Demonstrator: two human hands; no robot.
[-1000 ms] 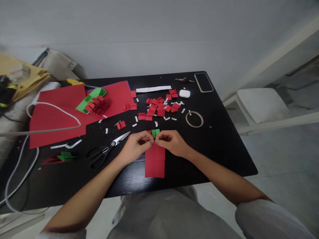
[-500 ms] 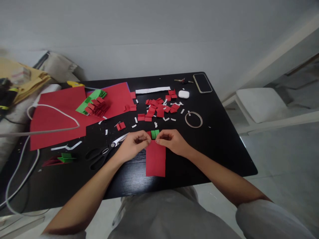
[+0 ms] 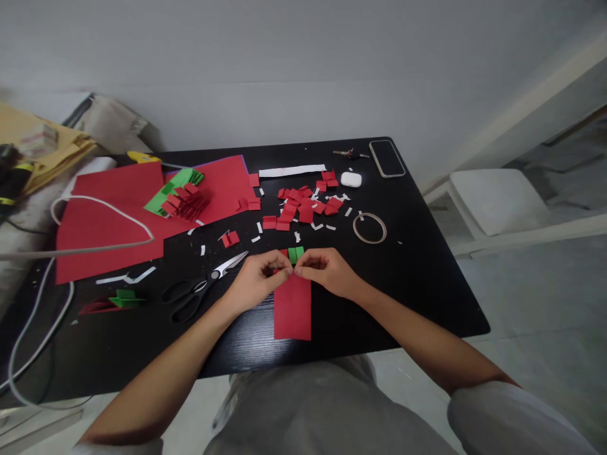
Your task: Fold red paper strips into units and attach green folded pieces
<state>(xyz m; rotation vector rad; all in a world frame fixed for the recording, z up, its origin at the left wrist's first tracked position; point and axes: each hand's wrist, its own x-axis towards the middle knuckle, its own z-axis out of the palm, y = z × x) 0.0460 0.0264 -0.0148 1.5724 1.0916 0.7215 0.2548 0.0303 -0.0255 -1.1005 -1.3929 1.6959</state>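
Note:
My left hand (image 3: 262, 277) and my right hand (image 3: 329, 272) are closed in pinches, their fingertips almost meeting at the top edge of a red paper rectangle (image 3: 293, 309). The exact grip on the paper is hidden by the fingers. Just beyond the fingertips show small folded green paper pieces (image 3: 296, 254), with a bit of red paper (image 3: 284, 252) beside them. Black-handled scissors (image 3: 211, 278) lie partly open left of my left hand, blades pointing toward it.
Folded red pieces (image 3: 303, 205) and white scraps are scattered beyond my hands. Large red sheets (image 3: 109, 234) carry a green and red folded stack (image 3: 183, 196). A tape ring (image 3: 369, 228), a white case (image 3: 351, 179), keys (image 3: 351, 153), a phone (image 3: 387, 158) and a white cable (image 3: 109, 205) also lie around.
The red paper rectangle has shifted slightly left and toward me. My left hand has moved a little right, bringing the fingertips closer together and uncovering more of the scissor blades.

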